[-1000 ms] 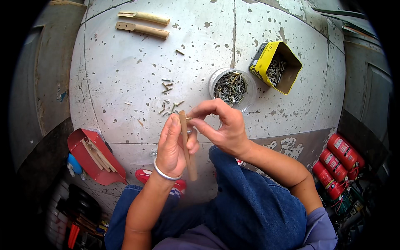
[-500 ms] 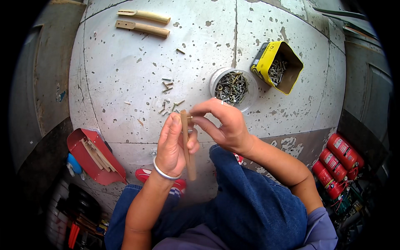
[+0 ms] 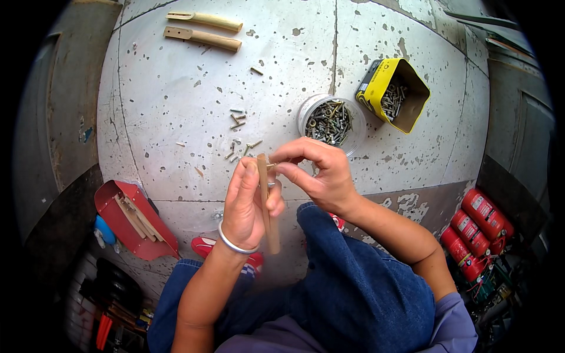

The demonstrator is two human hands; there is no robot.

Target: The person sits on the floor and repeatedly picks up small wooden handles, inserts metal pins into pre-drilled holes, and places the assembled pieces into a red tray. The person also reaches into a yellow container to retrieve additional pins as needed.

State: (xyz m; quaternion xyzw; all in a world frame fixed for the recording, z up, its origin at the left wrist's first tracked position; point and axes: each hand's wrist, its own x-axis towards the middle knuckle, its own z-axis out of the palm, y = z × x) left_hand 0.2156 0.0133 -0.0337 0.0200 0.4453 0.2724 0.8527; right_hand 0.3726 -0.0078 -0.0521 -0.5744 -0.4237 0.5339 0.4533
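Observation:
My left hand (image 3: 242, 209) is closed around a wooden handle (image 3: 273, 238), which stands nearly upright in the picture. From the right, my right hand (image 3: 329, 179) pinches a small bolt (image 3: 271, 166) between thumb and index finger. Its near end meets the side of the handle close to the top; how deep it sits I cannot tell. Just beyond the hands, several loose bolts (image 3: 254, 143) lie on the worn white surface. Two more wooden handles (image 3: 215, 40) lie side by side at the far left, one with holes and one with a slot.
A clear round tub (image 3: 360, 132) full of bolts and nuts stands right of the hands. Beside it a yellow tin (image 3: 376, 82) lies on its side with more bolts inside. A red dustpan-like scoop (image 3: 156, 252) holds wooden pieces at left; red fire extinguishers (image 3: 485, 215) are at right.
My right fingers have shifted slightly at the bolt, and more of it shows between them and the handle. My left hand keeps its hold.

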